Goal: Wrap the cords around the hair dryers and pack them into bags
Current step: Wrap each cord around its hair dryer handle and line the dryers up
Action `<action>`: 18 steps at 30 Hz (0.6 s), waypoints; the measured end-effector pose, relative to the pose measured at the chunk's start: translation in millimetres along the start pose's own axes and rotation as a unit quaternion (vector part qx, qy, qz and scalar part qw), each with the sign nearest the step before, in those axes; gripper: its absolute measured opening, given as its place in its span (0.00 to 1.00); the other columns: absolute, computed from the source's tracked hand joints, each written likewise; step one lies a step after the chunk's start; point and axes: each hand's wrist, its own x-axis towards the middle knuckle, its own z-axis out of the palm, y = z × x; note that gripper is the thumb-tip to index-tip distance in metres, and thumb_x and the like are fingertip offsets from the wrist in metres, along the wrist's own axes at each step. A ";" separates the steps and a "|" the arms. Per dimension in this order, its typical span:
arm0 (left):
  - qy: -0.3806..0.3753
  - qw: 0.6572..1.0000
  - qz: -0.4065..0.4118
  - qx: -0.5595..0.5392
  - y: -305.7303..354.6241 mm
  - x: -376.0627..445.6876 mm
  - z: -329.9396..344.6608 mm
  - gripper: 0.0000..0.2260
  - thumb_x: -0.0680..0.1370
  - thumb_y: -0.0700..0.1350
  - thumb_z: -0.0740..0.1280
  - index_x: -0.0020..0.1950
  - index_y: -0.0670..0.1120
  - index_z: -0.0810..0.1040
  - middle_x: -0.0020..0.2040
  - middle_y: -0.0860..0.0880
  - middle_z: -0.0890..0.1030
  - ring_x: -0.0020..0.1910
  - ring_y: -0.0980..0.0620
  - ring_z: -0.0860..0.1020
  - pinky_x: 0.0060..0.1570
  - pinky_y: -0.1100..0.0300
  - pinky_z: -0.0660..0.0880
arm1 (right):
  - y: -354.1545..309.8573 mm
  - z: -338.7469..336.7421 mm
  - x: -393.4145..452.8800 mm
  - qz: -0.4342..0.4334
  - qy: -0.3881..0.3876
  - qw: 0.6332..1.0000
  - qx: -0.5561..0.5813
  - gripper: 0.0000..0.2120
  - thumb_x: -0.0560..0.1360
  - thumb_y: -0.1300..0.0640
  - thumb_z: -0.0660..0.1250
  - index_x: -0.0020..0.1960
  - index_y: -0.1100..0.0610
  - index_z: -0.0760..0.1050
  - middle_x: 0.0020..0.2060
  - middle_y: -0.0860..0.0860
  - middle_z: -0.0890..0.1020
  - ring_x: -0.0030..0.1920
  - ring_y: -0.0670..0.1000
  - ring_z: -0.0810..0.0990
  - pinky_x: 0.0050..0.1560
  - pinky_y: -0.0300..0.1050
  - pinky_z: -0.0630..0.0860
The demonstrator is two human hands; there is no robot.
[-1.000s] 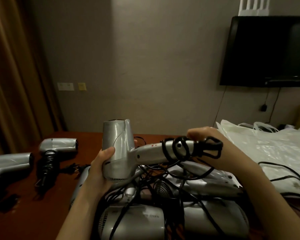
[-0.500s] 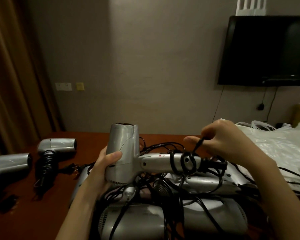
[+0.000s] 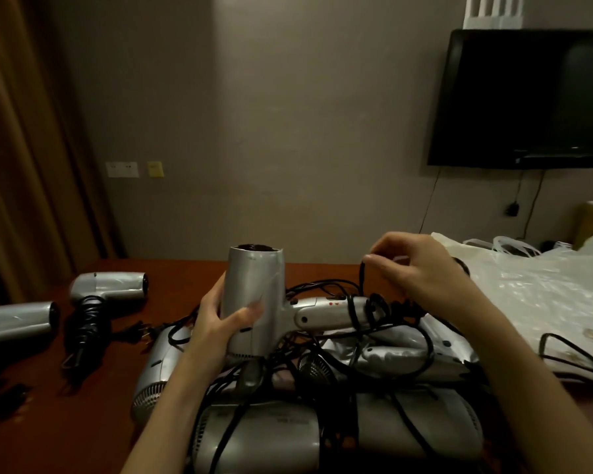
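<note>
Gripping the silver hair dryer (image 3: pixel 254 295) by its barrel, the left hand (image 3: pixel 220 323) holds it nozzle-up above a heap of dryers (image 3: pixel 322 422) on the table (image 3: pixel 83 422). Its black cord (image 3: pixel 363 313) loops the handle, pinched above by the right hand (image 3: pixel 415 271). White plastic bags (image 3: pixel 545 295) lie to the right.

Silver plastic hair dryers (image 3: pixel 256 299) with black cords (image 3: pixel 360 309) lie on a reddish-brown wooden table (image 3: pixel 172 278). Translucent white plastic bags (image 3: pixel 534 289) cover its right edge. Brown curtain (image 3: pixel 21 148), grey-beige wall (image 3: pixel 288 131).
</note>
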 end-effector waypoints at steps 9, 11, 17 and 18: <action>0.064 0.994 0.060 0.058 0.6 0.7 2.2 0.28 0.59 0.59 0.72 0.58 0.57 0.76 0.50 0.55 0.83 0.48 0.54 0.82 0.39 0.63 0.78 | -7.2 23.7 -4.4 -0.042 0.010 0.998 -0.042 0.05 0.73 0.51 0.71 0.40 0.50 0.79 0.32 0.41 0.79 0.32 0.40 0.77 0.37 0.40 0.76; 0.083 0.993 0.065 0.051 0.4 0.6 2.3 0.27 0.59 0.59 0.72 0.57 0.56 0.77 0.49 0.52 0.83 0.47 0.54 0.82 0.38 0.64 0.78 | -6.7 25.5 -4.9 -0.023 -0.022 0.999 -0.023 0.04 0.76 0.54 0.69 0.42 0.49 0.79 0.30 0.42 0.79 0.29 0.41 0.77 0.35 0.42 0.76; 0.133 0.990 0.055 0.010 -2.2 1.6 1.1 0.28 0.58 0.59 0.72 0.57 0.54 0.77 0.47 0.49 0.82 0.43 0.52 0.83 0.35 0.64 0.77 | -6.5 15.7 -5.5 0.034 -0.137 0.988 0.062 0.08 0.80 0.61 0.61 0.51 0.53 0.79 0.39 0.50 0.84 0.38 0.46 0.85 0.42 0.39 0.80; 0.143 0.988 0.055 -0.003 -2.4 2.1 0.8 0.27 0.58 0.59 0.72 0.56 0.55 0.77 0.47 0.49 0.82 0.42 0.53 0.83 0.34 0.63 0.77 | -6.6 12.6 -6.0 0.035 -0.154 0.985 0.072 0.08 0.80 0.61 0.62 0.51 0.55 0.80 0.41 0.50 0.85 0.39 0.47 0.85 0.45 0.40 0.80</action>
